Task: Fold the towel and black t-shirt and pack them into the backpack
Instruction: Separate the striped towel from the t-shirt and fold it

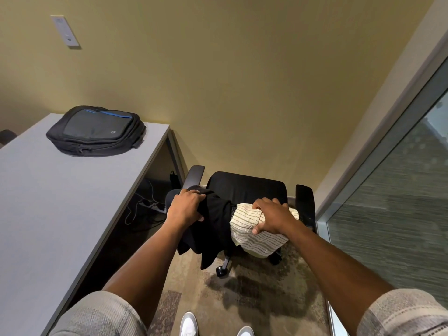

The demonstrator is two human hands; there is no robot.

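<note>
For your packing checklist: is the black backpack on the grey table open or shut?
Shut, apparently: the black backpack lies flat on the grey table, no gap showing.

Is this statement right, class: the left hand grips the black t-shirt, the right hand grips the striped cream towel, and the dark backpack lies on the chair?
Not quite. The head view shows the dark backpack lying on the grey table, not the chair.

Single head view, high, angled forward-down, wide; arms near, chair beyond.
</note>
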